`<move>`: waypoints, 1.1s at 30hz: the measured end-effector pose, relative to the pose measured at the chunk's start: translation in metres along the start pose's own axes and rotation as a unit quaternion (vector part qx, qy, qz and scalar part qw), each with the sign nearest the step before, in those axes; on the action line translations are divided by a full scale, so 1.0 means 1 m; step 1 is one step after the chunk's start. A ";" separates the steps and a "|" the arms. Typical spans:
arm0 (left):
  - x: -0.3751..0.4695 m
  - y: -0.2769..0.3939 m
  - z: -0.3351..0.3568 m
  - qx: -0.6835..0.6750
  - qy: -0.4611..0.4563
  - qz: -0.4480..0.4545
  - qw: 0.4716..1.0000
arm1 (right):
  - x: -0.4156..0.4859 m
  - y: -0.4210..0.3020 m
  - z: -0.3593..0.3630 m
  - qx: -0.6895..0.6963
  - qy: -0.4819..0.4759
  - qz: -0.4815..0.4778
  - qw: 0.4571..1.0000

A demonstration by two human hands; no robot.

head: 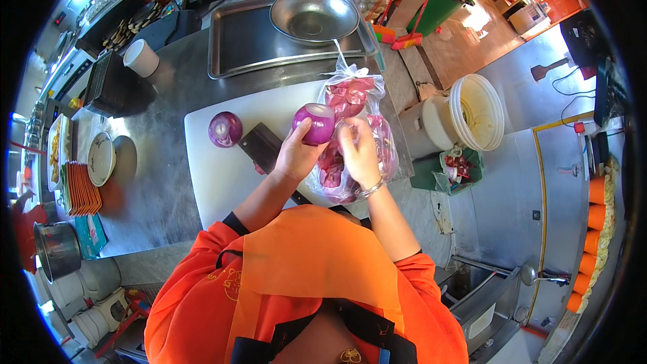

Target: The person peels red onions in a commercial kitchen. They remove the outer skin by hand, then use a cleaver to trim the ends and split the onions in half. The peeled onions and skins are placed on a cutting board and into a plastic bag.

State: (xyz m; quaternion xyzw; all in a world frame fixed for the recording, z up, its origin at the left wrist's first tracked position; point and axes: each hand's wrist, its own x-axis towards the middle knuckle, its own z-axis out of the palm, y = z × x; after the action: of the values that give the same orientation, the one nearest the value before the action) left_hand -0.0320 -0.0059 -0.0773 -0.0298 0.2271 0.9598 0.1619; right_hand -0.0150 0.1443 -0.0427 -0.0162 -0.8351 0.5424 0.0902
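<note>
My left hand [298, 150] holds a peeled purple onion [316, 124], its pale cut end facing up. Close to the onion's right side is my right hand [358, 149], fingers bent over a clear plastic bag [371, 92] of red onion skins or onions; whether the fingertips grip anything is hidden. A second purple onion [225, 129] rests on the white cutting board [217, 182]. Between the two onions lies a cleaver [261, 145], its blade on the board and its handle passing under my left forearm. A small red scrap [259, 169] lies beside the blade.
Behind the board, a metal tray [242, 40] holds a steel bowl [314, 15]. On the left stand a patterned bowl [101, 158], a white cup [141, 58] and stacked black containers [108, 83]. To the right are a white bucket [476, 111] and a green bin [462, 172] with scraps.
</note>
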 end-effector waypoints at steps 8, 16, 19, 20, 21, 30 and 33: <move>0.002 0.016 0.008 -0.092 0.031 -0.012 0.995 | 0.008 0.016 -0.023 -0.032 0.041 -0.020 0.998; -0.003 0.027 0.006 -0.081 -0.012 -0.098 0.992 | 0.037 0.040 -0.035 -0.136 0.004 0.017 0.991; -0.008 0.024 0.009 0.075 0.025 -0.049 0.996 | 0.038 0.039 -0.036 -0.263 0.011 -0.062 0.963; -0.009 0.023 0.010 0.176 0.043 -0.036 0.983 | 0.036 0.036 -0.035 -0.267 0.027 -0.063 0.961; -0.009 0.021 0.011 0.270 0.051 -0.017 0.961 | 0.035 0.030 -0.034 -0.271 0.037 -0.122 0.954; -0.013 0.016 0.015 0.492 0.033 0.087 0.866 | 0.016 -0.033 -0.029 -0.142 -0.053 -0.284 0.947; -0.014 0.020 0.019 0.513 0.039 0.096 0.852 | 0.014 -0.038 -0.029 -0.179 -0.060 -0.311 0.932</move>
State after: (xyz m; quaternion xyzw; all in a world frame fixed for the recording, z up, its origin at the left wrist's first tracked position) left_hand -0.0248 -0.0188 -0.0498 0.0422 0.6952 0.7157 0.0525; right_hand -0.0215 0.1567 0.0048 0.2607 -0.8856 0.3286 0.1995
